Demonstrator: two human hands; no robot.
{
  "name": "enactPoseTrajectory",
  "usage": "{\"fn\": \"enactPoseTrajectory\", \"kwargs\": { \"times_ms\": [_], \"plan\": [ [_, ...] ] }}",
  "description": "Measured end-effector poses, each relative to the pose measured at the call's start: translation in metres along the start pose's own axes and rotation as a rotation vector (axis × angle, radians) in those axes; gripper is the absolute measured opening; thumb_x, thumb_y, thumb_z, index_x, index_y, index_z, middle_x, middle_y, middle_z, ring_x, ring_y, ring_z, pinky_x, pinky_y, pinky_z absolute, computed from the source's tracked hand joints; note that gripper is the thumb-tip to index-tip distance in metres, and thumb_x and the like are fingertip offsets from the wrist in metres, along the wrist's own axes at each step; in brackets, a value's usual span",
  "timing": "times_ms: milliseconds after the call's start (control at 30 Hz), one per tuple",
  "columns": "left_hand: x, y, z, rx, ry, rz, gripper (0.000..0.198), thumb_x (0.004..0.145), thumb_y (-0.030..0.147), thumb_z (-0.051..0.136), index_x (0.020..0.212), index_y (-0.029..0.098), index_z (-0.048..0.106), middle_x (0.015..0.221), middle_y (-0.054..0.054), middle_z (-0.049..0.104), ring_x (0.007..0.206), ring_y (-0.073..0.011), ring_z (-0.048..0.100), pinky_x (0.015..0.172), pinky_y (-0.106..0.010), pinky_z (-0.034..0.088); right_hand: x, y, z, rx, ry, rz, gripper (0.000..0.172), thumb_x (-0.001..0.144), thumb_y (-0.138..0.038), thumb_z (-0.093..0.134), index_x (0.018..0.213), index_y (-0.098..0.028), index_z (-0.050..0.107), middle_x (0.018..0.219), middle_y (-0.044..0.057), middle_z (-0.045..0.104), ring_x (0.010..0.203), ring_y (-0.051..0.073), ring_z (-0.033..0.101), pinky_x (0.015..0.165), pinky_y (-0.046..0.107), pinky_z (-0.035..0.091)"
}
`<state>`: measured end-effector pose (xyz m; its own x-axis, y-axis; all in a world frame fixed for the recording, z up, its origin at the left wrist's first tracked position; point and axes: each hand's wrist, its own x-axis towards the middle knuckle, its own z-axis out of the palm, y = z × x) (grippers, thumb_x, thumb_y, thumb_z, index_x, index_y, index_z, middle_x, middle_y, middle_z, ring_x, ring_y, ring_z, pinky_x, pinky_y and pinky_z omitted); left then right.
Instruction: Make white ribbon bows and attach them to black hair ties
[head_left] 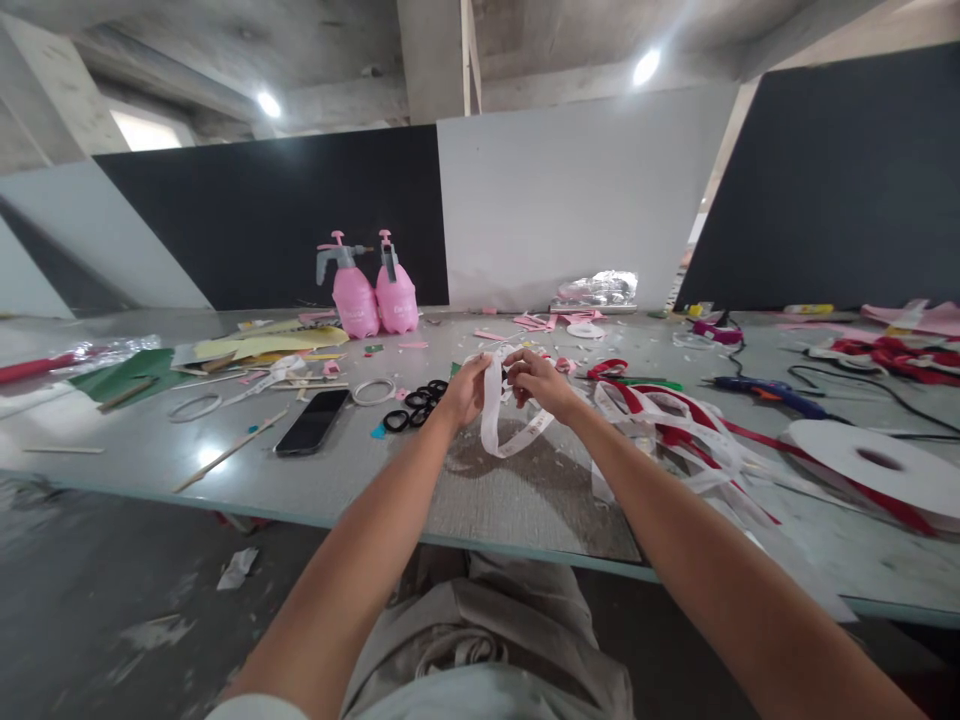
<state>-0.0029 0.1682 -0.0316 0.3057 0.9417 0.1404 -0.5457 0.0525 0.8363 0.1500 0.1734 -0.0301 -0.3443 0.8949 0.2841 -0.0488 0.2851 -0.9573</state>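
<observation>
A loop of white ribbon (491,410) hangs between my two hands above the table's front part. My left hand (469,388) is closed, pinching the ribbon near its upper end. On the other side, my right hand (541,384) has its fingers bent and drawn together at the ribbon's upper part; its fingertips are small and partly hidden. Faint printing shows on the lower curve of the loop. Right of my right hand lies a tangle of white and red ribbon (675,425). Several black rings (414,408) lie left of my left hand.
A black phone (313,422) lies left of my hands. Two pink spray bottles (375,295) stand at the back by the partition. To the right are a blue glue gun (771,394) with its cord and a large white ribbon spool (885,465). Paper scraps and sticks litter the table (262,490).
</observation>
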Motion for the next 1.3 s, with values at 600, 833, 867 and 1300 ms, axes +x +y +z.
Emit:
{"fn": "enactPoseTrajectory", "kwargs": {
  "times_ms": [600, 833, 867, 1300],
  "plan": [
    [0.008, -0.012, -0.011, 0.211, -0.027, 0.067, 0.033, 0.072, 0.045, 0.067, 0.071, 0.016, 0.051, 0.06, 0.002, 0.054, 0.054, -0.0107, 0.051, 0.055, -0.025, 0.038, 0.003, 0.004, 0.002, -0.047, 0.028, 0.004, 0.036, 0.073, -0.052, 0.065, 0.07, -0.016, 0.06, 0.061, 0.0, 0.056, 0.052, 0.009, 0.054, 0.043, 0.021, 0.048],
    [0.008, -0.011, -0.015, 0.272, -0.017, 0.069, 0.033, 0.069, 0.043, 0.071, 0.079, 0.017, 0.054, 0.073, 0.0, 0.06, 0.065, -0.0106, 0.055, 0.061, -0.023, 0.041, 0.007, 0.007, -0.001, -0.102, 0.205, -0.006, 0.027, 0.075, -0.043, 0.062, 0.068, -0.017, 0.057, 0.06, -0.001, 0.054, 0.046, 0.009, 0.05, 0.04, 0.022, 0.045],
    [0.008, -0.01, -0.014, 0.293, -0.007, 0.07, 0.033, 0.068, 0.042, 0.072, 0.079, 0.017, 0.054, 0.074, 0.001, 0.06, 0.066, -0.0107, 0.055, 0.061, -0.022, 0.041, 0.007, 0.008, -0.001, -0.125, 0.215, -0.014, 0.027, 0.075, -0.042, 0.061, 0.068, -0.017, 0.057, 0.059, -0.001, 0.054, 0.046, 0.009, 0.05, 0.041, 0.023, 0.045],
    [0.014, -0.014, -0.018, 0.44, 0.122, 0.155, 0.03, 0.063, 0.037, 0.075, 0.08, 0.014, 0.066, 0.07, 0.001, 0.061, 0.062, -0.0091, 0.051, 0.06, -0.022, 0.038, -0.002, 0.002, -0.004, -0.849, 0.302, -0.392, 0.02, 0.085, -0.03, 0.054, 0.094, -0.019, 0.068, 0.088, 0.006, 0.067, 0.073, 0.015, 0.06, 0.074, 0.028, 0.045]
  ]
}}
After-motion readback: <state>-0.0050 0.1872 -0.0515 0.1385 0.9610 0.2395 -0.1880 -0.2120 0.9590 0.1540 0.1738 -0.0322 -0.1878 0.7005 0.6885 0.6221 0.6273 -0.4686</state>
